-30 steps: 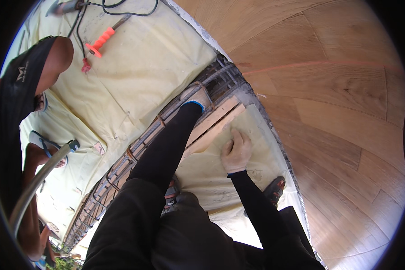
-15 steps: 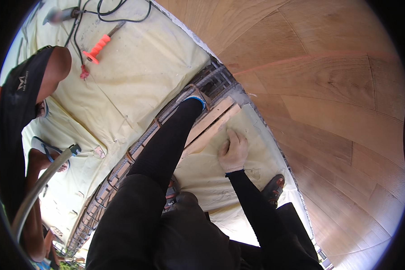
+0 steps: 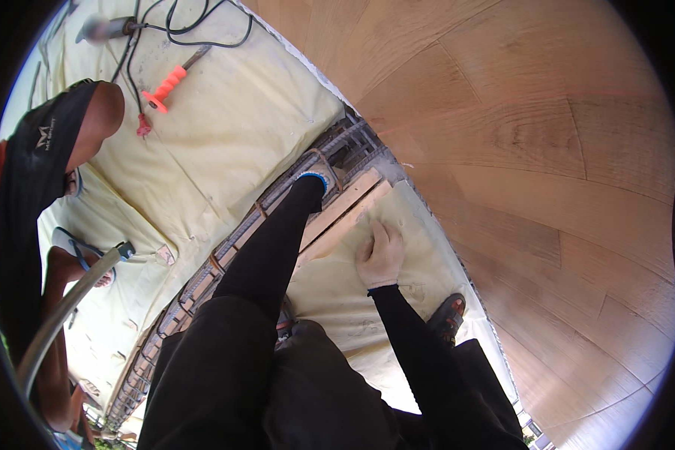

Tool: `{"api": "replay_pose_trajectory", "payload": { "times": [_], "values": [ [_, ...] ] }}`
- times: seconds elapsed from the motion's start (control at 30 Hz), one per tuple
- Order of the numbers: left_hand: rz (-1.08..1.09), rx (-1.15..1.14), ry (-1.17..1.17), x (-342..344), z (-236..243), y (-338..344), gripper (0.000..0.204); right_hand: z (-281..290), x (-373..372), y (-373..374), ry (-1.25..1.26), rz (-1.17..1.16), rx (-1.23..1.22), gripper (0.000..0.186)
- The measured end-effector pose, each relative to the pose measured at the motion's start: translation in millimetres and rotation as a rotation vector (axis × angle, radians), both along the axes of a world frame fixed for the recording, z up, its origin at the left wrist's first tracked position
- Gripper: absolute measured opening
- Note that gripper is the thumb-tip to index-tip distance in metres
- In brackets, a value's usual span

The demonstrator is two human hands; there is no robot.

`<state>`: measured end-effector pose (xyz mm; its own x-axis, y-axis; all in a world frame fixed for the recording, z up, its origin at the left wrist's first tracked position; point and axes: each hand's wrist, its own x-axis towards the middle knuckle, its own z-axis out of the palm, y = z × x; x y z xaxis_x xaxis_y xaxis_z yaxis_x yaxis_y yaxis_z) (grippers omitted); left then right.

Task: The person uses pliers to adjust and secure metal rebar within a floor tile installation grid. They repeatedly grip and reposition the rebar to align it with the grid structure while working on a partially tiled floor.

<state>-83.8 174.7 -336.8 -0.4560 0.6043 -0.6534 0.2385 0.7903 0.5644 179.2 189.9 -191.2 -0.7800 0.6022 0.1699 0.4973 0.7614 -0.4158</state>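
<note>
My left hand (image 3: 323, 179) reaches down into a trench of steel reinforcing bars (image 3: 344, 139). Only its blue glove cuff shows below the black sleeve; the fingers are hidden among the bars. Beside that cuff, a bent steel stirrup (image 3: 325, 160) arches over the trench. My right hand (image 3: 382, 257), in a pale work glove, lies on the yellowish sheet (image 3: 345, 289) with its fingers stretched forward and the thumb apart, nothing visible in it. Between the hands, wooden planks (image 3: 347, 209) run along the trench edge.
On the left, a person's bent leg (image 3: 101, 124) and a curved metal bar (image 3: 67, 306) come close. An orange-handled chisel (image 3: 166, 88), a grey power tool (image 3: 111, 28) and black cable (image 3: 202, 43) lie on the far sheet. A wood-patterned panelled surface (image 3: 525, 202) fills the right side.
The view has shifted a little, so the planks and panels appear further left. Both of my hands stay in about the same places on the work.
</note>
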Motion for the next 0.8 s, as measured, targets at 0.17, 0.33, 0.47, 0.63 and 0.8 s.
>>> {"api": "replay_pose_trajectory", "payload": {
  "times": [0.17, 0.33, 0.47, 0.63, 0.8],
  "values": [
    [-0.019, 0.004, -0.045, 0, 7, -1, 0.048, 7, -2, -12, -0.013, -0.028, -0.004, 0.044],
    [-0.050, -0.020, 0.012, -2, 5, 1, 0.050, 15, -8, -11, -0.085, 0.008, -0.064, 0.047],
    [-0.073, -0.001, 0.072, -7, 10, 18, 0.050, 50, -19, 12, -0.221, 0.024, -0.195, 0.048],
    [-0.065, -0.038, 0.133, -19, 5, 6, 0.052, 184, -34, 56, -0.964, 0.350, -0.388, 0.037],
    [-0.018, -0.063, 0.105, -17, 16, 2, 0.053, 237, -24, 35, -0.650, 0.252, -0.392, 0.038]
  ]
}}
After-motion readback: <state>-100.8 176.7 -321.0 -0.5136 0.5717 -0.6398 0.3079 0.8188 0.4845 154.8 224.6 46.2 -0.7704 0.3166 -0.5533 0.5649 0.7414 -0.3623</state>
